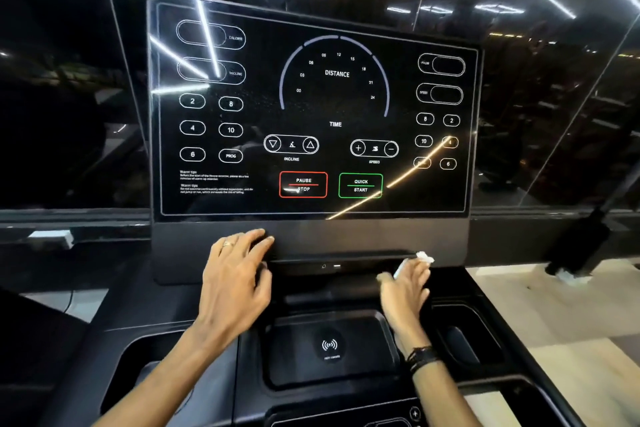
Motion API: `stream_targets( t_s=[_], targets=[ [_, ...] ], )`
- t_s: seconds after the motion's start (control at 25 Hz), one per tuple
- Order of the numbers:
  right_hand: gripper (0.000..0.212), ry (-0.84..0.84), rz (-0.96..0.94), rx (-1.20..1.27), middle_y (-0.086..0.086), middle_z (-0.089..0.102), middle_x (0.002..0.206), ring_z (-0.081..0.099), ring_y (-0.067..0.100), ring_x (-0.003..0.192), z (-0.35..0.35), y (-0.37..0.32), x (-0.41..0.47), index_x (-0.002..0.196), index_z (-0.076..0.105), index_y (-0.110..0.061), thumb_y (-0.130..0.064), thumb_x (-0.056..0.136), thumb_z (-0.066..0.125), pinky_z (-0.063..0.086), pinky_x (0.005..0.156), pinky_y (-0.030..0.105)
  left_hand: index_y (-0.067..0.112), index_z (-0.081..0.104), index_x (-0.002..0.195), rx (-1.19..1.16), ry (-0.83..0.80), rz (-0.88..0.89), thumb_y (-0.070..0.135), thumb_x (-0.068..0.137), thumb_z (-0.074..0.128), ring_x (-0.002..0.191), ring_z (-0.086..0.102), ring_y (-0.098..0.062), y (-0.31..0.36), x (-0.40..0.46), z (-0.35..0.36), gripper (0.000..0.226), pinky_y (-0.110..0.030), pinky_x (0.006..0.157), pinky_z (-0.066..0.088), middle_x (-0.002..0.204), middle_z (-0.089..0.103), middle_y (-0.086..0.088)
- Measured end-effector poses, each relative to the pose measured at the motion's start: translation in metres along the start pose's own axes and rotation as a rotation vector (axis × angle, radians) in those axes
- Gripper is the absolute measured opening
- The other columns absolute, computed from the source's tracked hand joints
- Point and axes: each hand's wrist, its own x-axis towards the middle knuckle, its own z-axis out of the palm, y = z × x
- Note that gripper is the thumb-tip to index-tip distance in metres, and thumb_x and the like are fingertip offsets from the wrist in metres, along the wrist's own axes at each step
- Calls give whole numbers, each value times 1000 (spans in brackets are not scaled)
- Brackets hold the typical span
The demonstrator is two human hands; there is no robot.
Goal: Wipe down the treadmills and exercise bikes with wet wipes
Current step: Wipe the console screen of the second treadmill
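Both hands reach forward over a black treadmill console (332, 350). At lower left, the left hand (235, 274) lies with its fingers straight and slightly spread, its fingertips (266, 241) resting on the dark band directly under the big display panel (311, 107). A ring sits on one finger. It holds nothing and appears to be bracing.

To the right and a little lower, the right hand (407, 291) holds a small white wet wipe (423, 257). Most of the wipe is hidden under the fingers; only a crumpled corner shows beyond the fingertips, plus a pale strip beside the index finger. The fingers lie fairly flat over it, pressing it against the narrow ledge (332, 265) below the display. Motion blur hides the exact grip. Dark bands circle that wrist.

The ledge runs left to right across the console, from one hand to the other, and its long axis lies square to the forearms. The wipe sits near its right end, so the right hand is the one placed to sweep it, most likely leftward along the ledge toward the braced left hand.

Above both hands, the unlit glossy display tilts back, printed with distance, time, incline, speed, pause and quick start markings. Below the hands lies a recessed tray (294, 371) with a wireless charging symbol.
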Motion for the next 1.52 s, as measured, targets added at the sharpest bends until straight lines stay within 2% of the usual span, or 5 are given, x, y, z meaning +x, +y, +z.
stream_targets(
  t_s=[0.24,0.4,1.04,1.28,1.52],
  targets=[
    [95,-143,-409,-109,6,-35,156,-30,20,148,50,-12,-82,152,-24,-9,-18,96,52,-16,119,37,-1,58,130,92,-82,35,21,79,42,134,44,-41,-8,-14,10,58,-49,115,29,150,42,-23],
    [85,-53,-117,-30,18,-18,164,-18,26,152,34,-15,-43,157,-6,-4,-18,97,52,-9,121,40,-3,59,129,103,-77,61,17,77,47,134,43,-39,-29,-16,3,57,-50,111,37,153,39,-21],
    [90,-153,-366,-307,25,-27,159,-31,31,147,76,-33,-91,138,-33,-3,-52,100,31,-19,120,41,-2,54,136,133,-121,118,-6,64,66,143,38,-32,-35,-21,0,73,-47,115,36,158,33,-15],
    [76,-62,-1171,-718,15,20,164,23,29,151,48,4,-73,155,29,-3,-48,94,39,15,118,50,1,51,140,136,-213,142,-2,61,64,146,32,-31,-37,-20,-9,80,-45,118,32,161,28,-15],
    [76,-137,-1625,-952,8,17,166,14,20,154,50,-43,-41,158,23,-10,-51,98,44,12,122,46,0,43,145,13,-282,154,2,73,41,152,17,-24,-48,-22,-19,72,-38,124,18,164,18,-12]
  ],
)
